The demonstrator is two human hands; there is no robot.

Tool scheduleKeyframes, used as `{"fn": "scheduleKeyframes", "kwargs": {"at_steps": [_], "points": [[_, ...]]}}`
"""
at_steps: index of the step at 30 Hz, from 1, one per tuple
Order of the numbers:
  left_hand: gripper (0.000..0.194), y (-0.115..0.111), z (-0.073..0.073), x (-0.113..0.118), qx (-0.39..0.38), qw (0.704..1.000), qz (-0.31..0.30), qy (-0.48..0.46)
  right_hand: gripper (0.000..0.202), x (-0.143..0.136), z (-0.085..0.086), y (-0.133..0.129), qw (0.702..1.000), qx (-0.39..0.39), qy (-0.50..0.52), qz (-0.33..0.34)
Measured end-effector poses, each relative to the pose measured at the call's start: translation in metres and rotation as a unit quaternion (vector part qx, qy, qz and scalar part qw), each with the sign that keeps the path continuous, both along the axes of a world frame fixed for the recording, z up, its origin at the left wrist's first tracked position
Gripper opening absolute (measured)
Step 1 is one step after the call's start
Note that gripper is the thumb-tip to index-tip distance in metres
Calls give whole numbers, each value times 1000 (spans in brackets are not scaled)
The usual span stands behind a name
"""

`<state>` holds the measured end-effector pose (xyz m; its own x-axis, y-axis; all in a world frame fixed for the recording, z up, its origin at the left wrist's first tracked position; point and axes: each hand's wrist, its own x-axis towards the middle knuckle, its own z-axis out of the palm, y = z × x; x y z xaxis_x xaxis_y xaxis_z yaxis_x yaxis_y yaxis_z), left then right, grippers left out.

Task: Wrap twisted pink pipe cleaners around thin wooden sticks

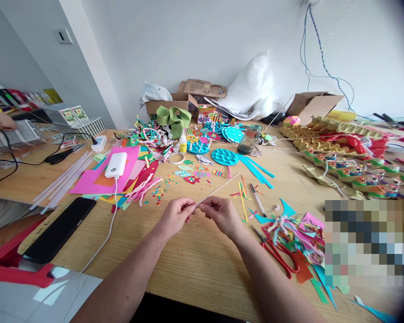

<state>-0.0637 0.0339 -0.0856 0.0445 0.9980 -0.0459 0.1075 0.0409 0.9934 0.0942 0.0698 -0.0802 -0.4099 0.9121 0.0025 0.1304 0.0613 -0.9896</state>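
Near the middle of the table, my left hand and my right hand meet fingertip to fingertip. Both pinch the near end of a thin pale stick, which slants away to the upper right; its exact material is hard to make out. Beyond my hands lie several colourful paper fish and a scatter of small paper dots. A blue scalloped disc with a pink twisted stem rests further back. Beside it are a glue bottle and a roll of tape.
Red-handled scissors, a pen and paper scraps lie to the right. Left are a white power bank with cable, and a black phone. Egg trays hold painted pieces. Another person's hand shows far left.
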Motion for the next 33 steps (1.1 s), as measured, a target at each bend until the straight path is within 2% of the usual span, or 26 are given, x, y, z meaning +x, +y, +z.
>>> {"fn": "scheduleKeyframes", "kwargs": {"at_steps": [4,10,13,16,19,22,24,28,33], "points": [[29,-1,6,0,-64,992,-24,-109,29,3,1,1,999,-8,27,18],[28,-1,8,-8,-160,965,-58,-198,32,5,6,0,998,-22,47,43],[27,-1,9,-9,-174,959,-80,-210,32,4,6,0,997,-32,61,36],[27,-1,7,-5,-105,984,-64,-125,32,2,1,1,997,-38,59,8],[27,-3,1,-1,24,999,-9,36,33,0,-6,3,998,-38,51,-7],[12,-4,-3,1,133,970,30,202,33,-2,-10,3,998,-38,40,-7],[12,-5,-2,1,167,949,35,263,33,-2,-9,2,999,-33,35,-4],[14,-6,2,0,173,941,38,290,33,-3,-7,1,999,-20,36,5],[15,-5,1,1,139,955,38,259,30,-3,-4,1,999,-15,34,4]]}}
